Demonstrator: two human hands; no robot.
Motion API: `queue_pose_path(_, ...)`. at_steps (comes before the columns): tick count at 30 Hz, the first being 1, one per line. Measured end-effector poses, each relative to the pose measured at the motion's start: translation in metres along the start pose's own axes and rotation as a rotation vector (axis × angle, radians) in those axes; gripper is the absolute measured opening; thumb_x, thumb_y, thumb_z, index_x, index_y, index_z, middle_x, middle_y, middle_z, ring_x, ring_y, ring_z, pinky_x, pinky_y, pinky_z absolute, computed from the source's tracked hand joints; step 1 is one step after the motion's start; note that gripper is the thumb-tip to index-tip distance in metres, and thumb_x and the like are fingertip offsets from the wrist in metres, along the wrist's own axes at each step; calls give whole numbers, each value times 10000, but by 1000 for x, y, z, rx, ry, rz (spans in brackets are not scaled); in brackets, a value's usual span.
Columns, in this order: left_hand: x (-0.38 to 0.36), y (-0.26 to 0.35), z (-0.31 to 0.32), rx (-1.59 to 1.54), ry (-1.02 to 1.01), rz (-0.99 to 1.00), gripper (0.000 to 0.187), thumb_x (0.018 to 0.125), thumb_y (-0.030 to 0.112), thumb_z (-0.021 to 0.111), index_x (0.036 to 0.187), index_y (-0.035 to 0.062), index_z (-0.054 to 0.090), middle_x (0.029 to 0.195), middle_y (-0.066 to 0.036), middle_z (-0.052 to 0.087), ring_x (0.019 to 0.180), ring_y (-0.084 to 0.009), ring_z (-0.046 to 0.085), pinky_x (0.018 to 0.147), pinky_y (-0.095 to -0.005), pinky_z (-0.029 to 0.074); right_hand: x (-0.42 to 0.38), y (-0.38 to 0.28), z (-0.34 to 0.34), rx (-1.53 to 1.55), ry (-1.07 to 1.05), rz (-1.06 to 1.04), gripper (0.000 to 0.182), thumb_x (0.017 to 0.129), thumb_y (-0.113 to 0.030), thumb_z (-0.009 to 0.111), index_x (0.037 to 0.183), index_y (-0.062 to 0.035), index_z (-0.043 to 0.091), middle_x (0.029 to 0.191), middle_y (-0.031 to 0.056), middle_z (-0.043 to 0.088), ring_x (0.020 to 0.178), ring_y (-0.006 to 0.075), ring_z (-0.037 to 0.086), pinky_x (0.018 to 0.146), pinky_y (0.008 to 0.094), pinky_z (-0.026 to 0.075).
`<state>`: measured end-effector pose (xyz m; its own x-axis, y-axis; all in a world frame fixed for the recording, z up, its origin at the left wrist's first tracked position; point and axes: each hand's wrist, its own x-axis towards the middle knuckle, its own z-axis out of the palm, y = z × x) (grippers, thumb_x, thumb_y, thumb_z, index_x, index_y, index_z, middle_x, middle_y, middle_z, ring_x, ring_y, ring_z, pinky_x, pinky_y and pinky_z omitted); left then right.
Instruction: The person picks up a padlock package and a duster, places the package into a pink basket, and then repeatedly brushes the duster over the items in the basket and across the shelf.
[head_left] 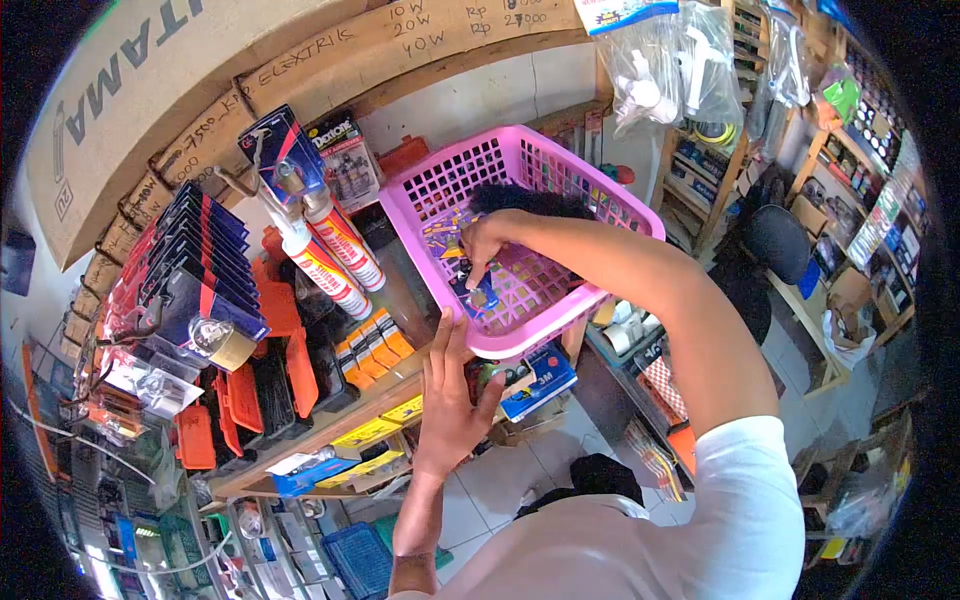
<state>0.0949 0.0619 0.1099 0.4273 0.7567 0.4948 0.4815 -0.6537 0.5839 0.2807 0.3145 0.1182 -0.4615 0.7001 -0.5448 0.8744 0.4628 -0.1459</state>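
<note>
A pink plastic basket rests at the edge of a wooden shelf in the middle of the view. My right hand reaches down inside it, its fingers bent at small blue and yellow packets; whether they grip one is hidden. A dark blue packet lies just below these fingers. Something black and fluffy is in the basket's far side. My left hand is at the basket's near left corner, fingers apart, fingertips touching the rim, holding nothing.
Left of the basket stand silicone tubes, orange small boxes and orange cases. Hanging packs line the far left. A blue 3M box sits below the basket. Bagged white fittings hang at the upper right.
</note>
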Motion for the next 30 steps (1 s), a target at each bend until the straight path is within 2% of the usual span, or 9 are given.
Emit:
queue_pose_path(4, 1, 0, 0, 25, -5, 11, 724, 865, 134, 657, 1475, 46, 277, 1540, -206, 218, 1415, -387, 252, 1138, -454, 256, -6, -3, -5, -101, -13, -69, 568, 695, -549, 789, 869, -16, 699, 842, 98, 642, 596, 221, 566, 501, 376, 453)
queue_pose_path(7, 1, -2, 1, 7, -4, 3, 720, 860, 142, 662, 1464, 37, 285, 1531, -211, 223, 1395, -404, 269, 1128, -472, 260, 0, -3, 0, 104, -66, 11, 503, 709, -480, 813, 901, -31, 695, 839, 83, 660, 613, 197, 604, 507, 359, 489)
queue_pose_path(9, 0, -4, 1, -18, 1, -12, 721, 851, 143, 671, 1453, 27, 293, 1520, -220, 232, 1372, -424, 288, 1119, -490, 264, 1, -5, 7, 265, -100, -91, 447, 741, -400, 819, 957, -35, 676, 803, 97, 669, 645, 214, 647, 536, 350, 534)
queue_pose_path(16, 1, -2, 0, 21, 0, 16, 741, 838, 126, 676, 1461, 37, 285, 1528, -200, 230, 1378, -407, 288, 1122, -475, 266, -35, -16, 8, 344, -155, 15, 305, 860, -266, 728, 1010, -12, 648, 775, 113, 670, 572, 225, 639, 551, 349, 557)
queue_pose_path(20, 1, -2, -3, 29, -25, 30, 751, 829, 119, 686, 1466, 66, 292, 1531, -193, 234, 1379, -394, 294, 1122, -473, 262, -60, -18, 4, 258, 63, 23, 195, 877, -199, 699, 909, -12, 657, 774, 116, 678, 521, 186, 601, 507, 334, 517)
queue_pose_path(22, 1, 0, -7, -6, -37, 16, 732, 841, 98, 676, 1466, 63, 298, 1543, -183, 222, 1404, -378, 260, 1142, -458, 236, -69, -11, -2, 24, 352, -301, 162, 855, -158, 709, 866, -7, 652, 762, 111, 686, 531, 172, 608, 504, 318, 494)
queue_pose_path(23, 1, 1, -10, -40, -52, 4, 713, 852, 77, 666, 1466, 60, 305, 1555, -172, 210, 1430, -362, 226, 1162, -444, 210, -72, -9, -4, 435, 218, -113, 161, 822, -135, 728, 873, -3, 652, 754, 105, 692, 562, 168, 630, 523, 312, 483)
queue_pose_path(27, 2, -16, -14, 0, -53, 88, 703, 866, 123, 652, 1467, 60, 292, 1475, -195, 340, 1352, -361, 342, 1119, -453, 262, -134, -28, -23, 329, 578, -305, 113, 801, -64, 699, 876, -5, 638, 728, 108, 689, 603, 174, 660, 538, 321, 486)
queue_pose_path(30, 5, -13, -13, -571, 81, -22, 621, 909, 132, 606, 1443, 19, 309, 1423, -193, 395, 1322, -314, 382, 1112, -429, 271, -186, -48, -28, 352, 688, -370, 121, 789, -65, 703, 843, 0, 616, 710, 109, 686, 615, 157, 657, 556, 311, 482)
